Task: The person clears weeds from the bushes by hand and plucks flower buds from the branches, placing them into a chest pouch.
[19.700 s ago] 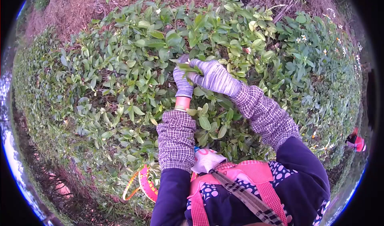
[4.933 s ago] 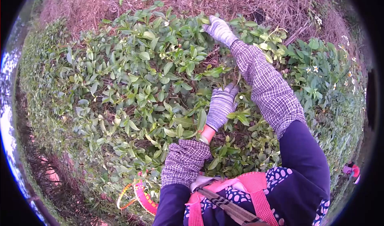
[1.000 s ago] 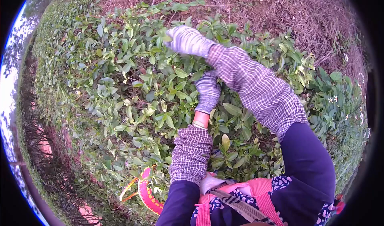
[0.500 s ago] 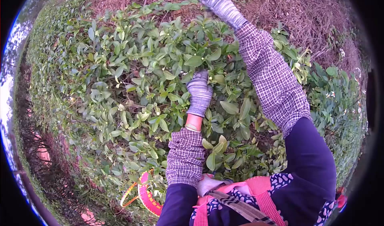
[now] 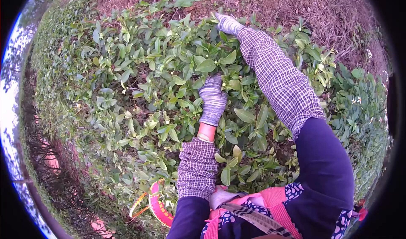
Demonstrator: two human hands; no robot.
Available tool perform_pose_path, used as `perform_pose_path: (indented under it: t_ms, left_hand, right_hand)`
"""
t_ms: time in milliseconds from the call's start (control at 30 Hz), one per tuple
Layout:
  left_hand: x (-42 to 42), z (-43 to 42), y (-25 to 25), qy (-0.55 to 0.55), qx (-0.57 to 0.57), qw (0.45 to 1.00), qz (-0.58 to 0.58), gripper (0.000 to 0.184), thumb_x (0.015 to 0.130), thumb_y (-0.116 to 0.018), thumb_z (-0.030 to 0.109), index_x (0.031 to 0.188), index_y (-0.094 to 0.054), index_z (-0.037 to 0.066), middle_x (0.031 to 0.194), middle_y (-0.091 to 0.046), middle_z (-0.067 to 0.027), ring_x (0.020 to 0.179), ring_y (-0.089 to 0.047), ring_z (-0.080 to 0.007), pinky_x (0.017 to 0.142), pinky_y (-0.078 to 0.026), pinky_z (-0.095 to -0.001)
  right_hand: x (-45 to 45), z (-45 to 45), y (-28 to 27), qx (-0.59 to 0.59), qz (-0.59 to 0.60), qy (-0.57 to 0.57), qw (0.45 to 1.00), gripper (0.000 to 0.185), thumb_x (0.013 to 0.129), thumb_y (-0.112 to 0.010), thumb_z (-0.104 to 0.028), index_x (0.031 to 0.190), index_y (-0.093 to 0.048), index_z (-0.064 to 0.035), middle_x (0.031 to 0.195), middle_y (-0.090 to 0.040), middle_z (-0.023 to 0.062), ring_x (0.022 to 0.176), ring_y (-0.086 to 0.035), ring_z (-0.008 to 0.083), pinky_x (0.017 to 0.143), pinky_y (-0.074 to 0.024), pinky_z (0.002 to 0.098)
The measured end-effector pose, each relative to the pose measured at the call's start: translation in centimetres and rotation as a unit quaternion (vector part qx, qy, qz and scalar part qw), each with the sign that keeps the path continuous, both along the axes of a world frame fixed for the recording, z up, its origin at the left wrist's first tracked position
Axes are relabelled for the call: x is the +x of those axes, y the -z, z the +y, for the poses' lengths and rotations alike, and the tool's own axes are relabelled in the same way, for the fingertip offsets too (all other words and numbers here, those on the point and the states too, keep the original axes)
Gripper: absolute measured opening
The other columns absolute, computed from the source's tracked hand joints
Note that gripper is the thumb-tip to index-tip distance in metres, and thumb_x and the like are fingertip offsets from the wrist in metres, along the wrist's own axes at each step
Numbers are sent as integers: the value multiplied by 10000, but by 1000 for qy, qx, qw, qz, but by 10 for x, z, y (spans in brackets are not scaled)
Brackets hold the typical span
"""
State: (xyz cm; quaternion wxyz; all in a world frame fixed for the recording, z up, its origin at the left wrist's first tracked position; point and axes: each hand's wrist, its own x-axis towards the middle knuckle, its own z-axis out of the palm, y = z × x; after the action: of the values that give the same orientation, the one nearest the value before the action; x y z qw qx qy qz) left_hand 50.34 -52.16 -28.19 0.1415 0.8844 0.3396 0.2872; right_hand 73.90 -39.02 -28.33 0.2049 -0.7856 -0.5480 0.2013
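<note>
Both hands wear grey-and-white striped knit gloves. My left hand [image 5: 212, 100] is in the middle of a leafy green bush [image 5: 169, 82], its fingers curled among the leaves. Foliage covers its fingertips, so what they grip cannot be made out. Just above it is a broad green leaf [image 5: 206, 65]. Stretched out to the bush's far edge, my right hand [image 5: 229, 25] dips in behind the top leaves [image 5: 207, 27]. Leaves and the angle hide its fingers. Checked sleeve covers [image 5: 277, 74] run over both forearms.
Dry brown stems and soil [image 5: 296, 6] lie beyond the bush. White flowers [image 5: 356, 100] grow among plants at the right. A pink-and-yellow rim [image 5: 158, 205] shows near my left elbow. Pink straps [image 5: 282, 218] cross my front.
My right hand has come down from the bare ground beyond the bush, where a green leaf showed at its fingers, into the far leaves. My left hand has hardly moved.
</note>
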Motion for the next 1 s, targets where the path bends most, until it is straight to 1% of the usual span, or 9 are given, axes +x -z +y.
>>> perform_pose_path:
  t_ms: [133, 267, 400, 533, 600, 767, 867, 933, 1000]
  left_hand:
    - [-2, -1, -1, -3, 3, 1000, -9, 423, 549, -529, 32, 972, -540, 32, 863, -577, -155, 792, -551, -327, 687, -445, -411]
    - [-2, -3, -2, 18, 7, 999, -26, 411, 557, -521, 30, 967, -544, 24, 868, -574, -170, 813, -546, -342, 701, -440, -425]
    - [-6, -4, 4, 35, -55, 996, -54, 380, 576, -503, 28, 952, -559, 23, 833, -549, -187, 774, -534, -350, 693, -427, -425]
    - [-17, 5, 16, -4, -16, 998, -54, 401, 557, -507, 15, 956, -542, 25, 887, -566, -164, 828, -529, -345, 735, -431, -425]
    - [-17, 6, 9, 16, -64, 996, -59, 410, 550, -503, 7, 958, -547, 23, 881, -567, -163, 832, -529, -344, 739, -429, -425]
    - [-10, 4, 13, 2, -65, 998, -5, 451, 558, -531, 47, 1008, -546, 35, 915, -567, -167, 875, -530, -340, 793, -418, -418]
    - [-12, 4, 18, -4, -65, 998, 20, 467, 559, -542, 60, 1024, -537, 21, 938, -562, -178, 894, -527, -353, 815, -413, -419]
    - [-14, 4, 19, -8, -59, 998, 22, 472, 558, -546, 63, 1026, -532, 4, 948, -559, -186, 904, -523, -364, 826, -409, -424]
    - [-15, 2, 20, 3, -60, 998, 15, 474, 555, -548, 61, 1024, -528, -7, 941, -559, -190, 904, -521, -369, 829, -408, -429]
  right_hand:
    - [-9, -5, 4, 46, -12, -102, 994, 473, 775, -608, -230, 1193, -464, -64, 1052, -570, 160, 919, -564, 285, 818, -436, 332]
    - [-25, -45, -1, 117, 87, 21, 989, 486, 703, -679, -260, 1116, -533, -48, 984, -594, 173, 849, -575, 293, 768, -448, 318]
    - [-37, -88, 4, 200, 453, 250, 832, 506, 700, -702, -257, 1060, -525, 52, 771, -622, 129, 620, -578, 193, 565, -471, 284]
    - [-14, -108, -72, 588, 415, 76, 690, 227, 824, -565, -229, 927, -567, -26, 691, -612, 49, 415, -500, 60, 311, -389, 156]
    - [-2, -113, -104, 484, 277, 106, 823, 188, 829, -551, -194, 942, -549, -44, 669, -617, 55, 404, -487, 55, 329, -398, 169]
    - [13, -115, -79, 74, 210, 61, 973, 216, 824, -569, -250, 901, -593, -49, 572, -552, 2, 397, -450, 57, 327, -359, 192]
    - [18, -118, -61, 66, 144, 70, 985, 226, 810, -591, -265, 894, -590, -55, 553, -526, -5, 385, -432, 55, 338, -352, 208]
    - [26, -118, -59, 90, 321, 183, 925, 290, 792, -611, -302, 924, -601, -44, 578, -543, 19, 487, -472, 80, 467, -417, 265]
    - [27, -118, -63, 105, 293, 207, 927, 285, 801, -596, -300, 945, -600, -54, 614, -576, 14, 510, -500, 75, 476, -445, 258]
